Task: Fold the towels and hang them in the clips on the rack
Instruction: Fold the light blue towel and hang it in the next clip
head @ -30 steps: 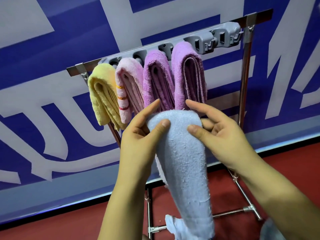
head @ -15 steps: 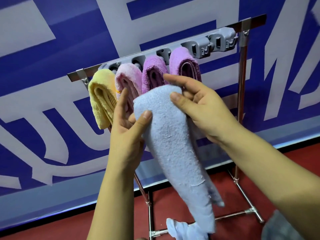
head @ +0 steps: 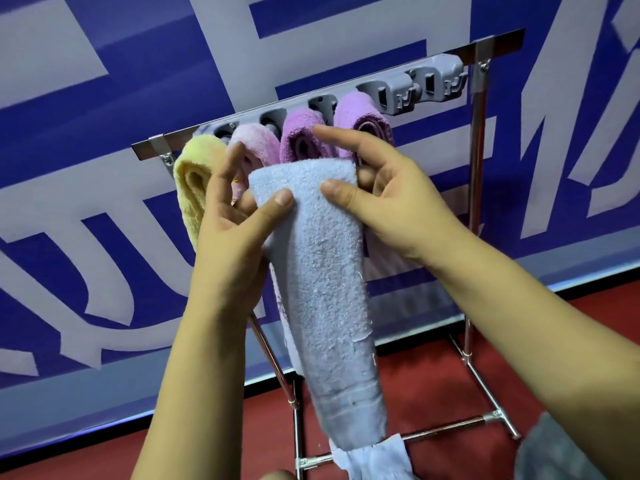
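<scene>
Folded pale blue towel (head: 325, 271) hanging lengthwise, four towels (head: 301, 136) clipped on rack (head: 479, 98)

Even, bright, diffuse light with only soft shadows under my forearms. A pale sheen lies on the rack (head: 479, 140) tubing. Wide-angle bowing tilts the banner (head: 104, 98) toward the edges; the grey cloth (head: 554, 452) at lower right is blurred.
</scene>
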